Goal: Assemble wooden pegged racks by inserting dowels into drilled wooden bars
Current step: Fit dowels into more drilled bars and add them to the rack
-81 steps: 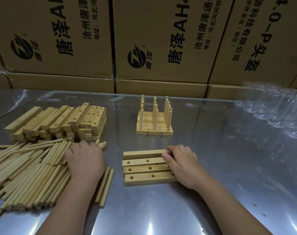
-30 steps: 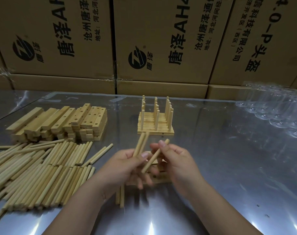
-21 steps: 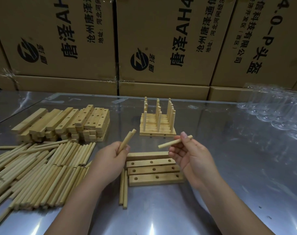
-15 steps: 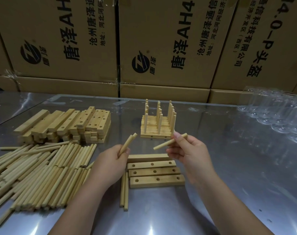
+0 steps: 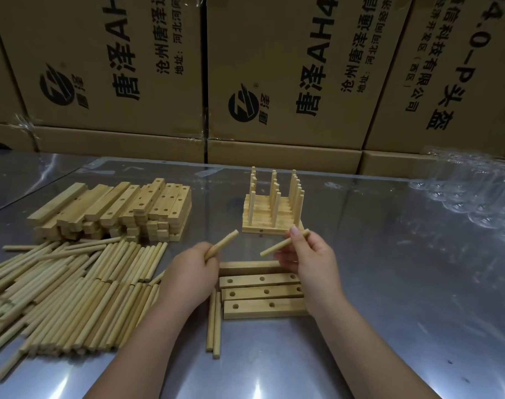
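Observation:
Several drilled wooden bars lie side by side on the metal table in front of me, holes facing up. My left hand grips a couple of dowels that stick up to the right, just left of the bars. My right hand pinches a single dowel above the bars' right end, slanted almost level. Two loose dowels lie left of the bars. Finished pegged racks stand stacked behind.
A big heap of dowels covers the table's left side, with a stack of drilled bars behind it. Cardboard boxes wall the back. Clear glassware lies at the right. The metal table is reflective.
My left hand picked dowels from the heap and came to the middle. My right hand left the bars, took one dowel from the left hand, and the hands moved apart.

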